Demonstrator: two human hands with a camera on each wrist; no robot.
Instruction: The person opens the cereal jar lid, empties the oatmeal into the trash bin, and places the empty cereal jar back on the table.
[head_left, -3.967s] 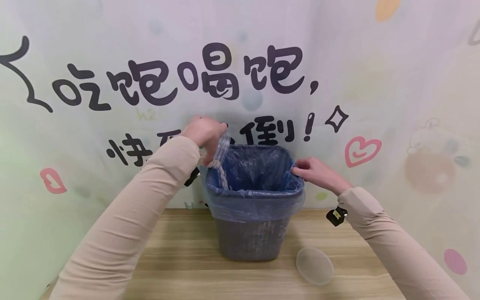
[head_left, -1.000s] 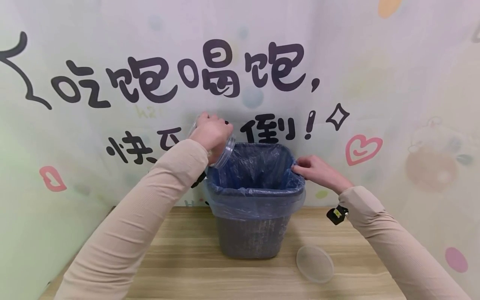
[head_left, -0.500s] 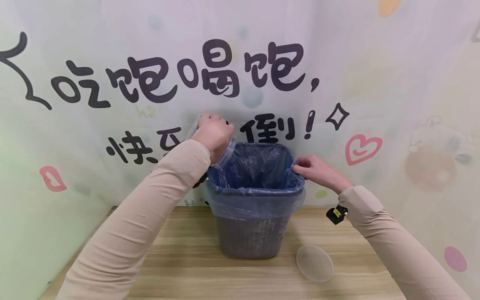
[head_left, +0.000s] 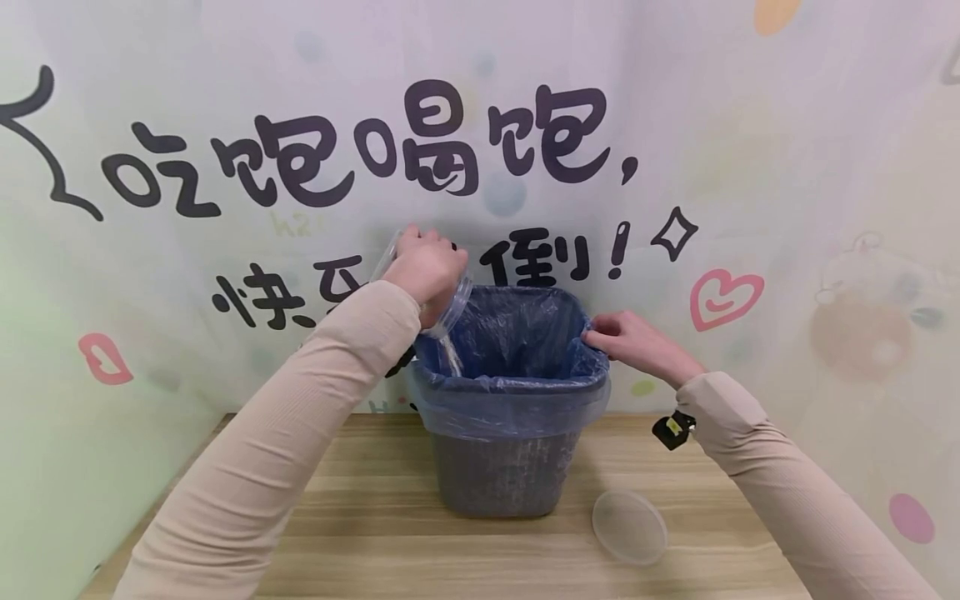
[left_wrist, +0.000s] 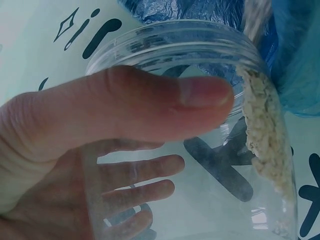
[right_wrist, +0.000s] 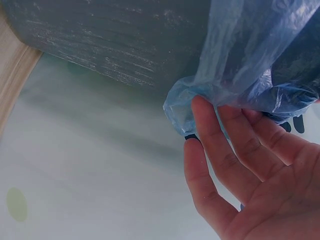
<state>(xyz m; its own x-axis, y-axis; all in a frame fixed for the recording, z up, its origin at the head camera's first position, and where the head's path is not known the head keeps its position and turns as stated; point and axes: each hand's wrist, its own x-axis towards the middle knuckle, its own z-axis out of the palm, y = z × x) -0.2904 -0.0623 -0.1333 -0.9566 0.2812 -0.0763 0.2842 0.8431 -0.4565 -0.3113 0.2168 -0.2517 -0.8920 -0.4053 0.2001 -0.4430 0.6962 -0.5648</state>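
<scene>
My left hand (head_left: pixel 429 262) grips a clear plastic jar (left_wrist: pixel 215 45), thumb across one side and fingers round the other. The jar is tipped over the left rim of a grey trash bin (head_left: pixel 506 479), mouth towards the inside. Pale, oat-like flakes (left_wrist: pixel 267 125) lie along its lower wall, and a thin stream (head_left: pixel 452 357) of them falls into the bin. A blue plastic bag (head_left: pixel 510 410) lines the bin and folds down over its rim. On the right rim my right hand (head_left: pixel 637 340) holds the bin, thumb at the edge, fingers outside against the bag (right_wrist: pixel 182 105).
A round translucent lid (head_left: pixel 630 527) lies flat on the wooden table (head_left: pixel 360 517), right of the bin's base. Close behind the bin stands a pale wall covering (head_left: pixel 720 150) with large dark characters and coloured drawings.
Four seconds ago a thicker stream of flakes fell; at one and half a second ago none showed, and now a thin stream falls. My left hand sits slightly further right; the right hand stays.
</scene>
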